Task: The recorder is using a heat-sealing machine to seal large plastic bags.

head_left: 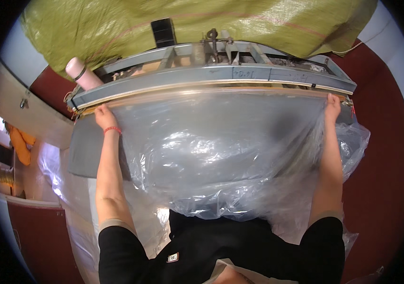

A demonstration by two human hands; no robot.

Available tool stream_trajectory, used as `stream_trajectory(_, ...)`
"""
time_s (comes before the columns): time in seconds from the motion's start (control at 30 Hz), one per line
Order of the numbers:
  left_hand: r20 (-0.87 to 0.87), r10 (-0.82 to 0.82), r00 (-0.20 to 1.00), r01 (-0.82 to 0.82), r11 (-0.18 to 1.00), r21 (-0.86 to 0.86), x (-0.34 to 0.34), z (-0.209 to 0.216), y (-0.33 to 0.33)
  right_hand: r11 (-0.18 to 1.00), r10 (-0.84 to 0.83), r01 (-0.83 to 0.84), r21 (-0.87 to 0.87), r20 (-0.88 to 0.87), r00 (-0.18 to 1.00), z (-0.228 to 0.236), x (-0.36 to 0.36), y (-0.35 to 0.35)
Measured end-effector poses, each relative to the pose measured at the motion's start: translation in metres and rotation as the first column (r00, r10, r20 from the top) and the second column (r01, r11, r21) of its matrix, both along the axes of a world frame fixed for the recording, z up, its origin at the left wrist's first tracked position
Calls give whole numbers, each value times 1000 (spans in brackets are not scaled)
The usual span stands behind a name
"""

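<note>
A wide sheet of clear plastic film point(202, 142) is stretched between my two hands and drapes down toward my body over a grey work surface point(86, 146). My left hand point(103, 117), with a red bracelet on the wrist, pinches the film's far left corner. At the far right corner my right hand point(333, 108) is closed on the same film. The film's far edge lies along the front of a long grey metal frame machine point(187, 75), beside a thin light strip. Both hands are right at that strip, near its two ends.
A pink bottle point(82, 73) leans at the frame's left end. A black phone-like slab point(163, 32) stands behind it, and a metal clamp-like fitting point(214, 45) rises mid-frame. Yellow-green woven sheeting point(239, 19) covers the back. More film point(351, 142) hangs at the right; a door point(31, 104) is at the left.
</note>
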State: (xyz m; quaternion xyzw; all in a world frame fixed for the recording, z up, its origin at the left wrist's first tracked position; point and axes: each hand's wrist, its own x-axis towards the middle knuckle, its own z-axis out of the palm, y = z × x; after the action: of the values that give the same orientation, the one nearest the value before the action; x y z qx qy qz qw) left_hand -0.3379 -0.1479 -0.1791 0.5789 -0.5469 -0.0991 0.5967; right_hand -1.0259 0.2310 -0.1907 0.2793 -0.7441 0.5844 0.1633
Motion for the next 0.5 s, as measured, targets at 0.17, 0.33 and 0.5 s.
stream_trajectory(0.17, -38, 55, 998, -52, 996, 76, -8, 3, -8, 997, -56, 60, -50, 76, 996, 7, 9, -13)
stream_trajectory(0.33, 20, 203, 979, -204, 975, 90, -9, 5, -11, 982, -179, 180, -55, 36, 983, 4, -8, -14)
stream_trajectory(0.5, -181, 370, 911, -348, 927, 141, 2, 10, -16, 964, -222, 243, -111, 171, 960, 24, 16, -17)
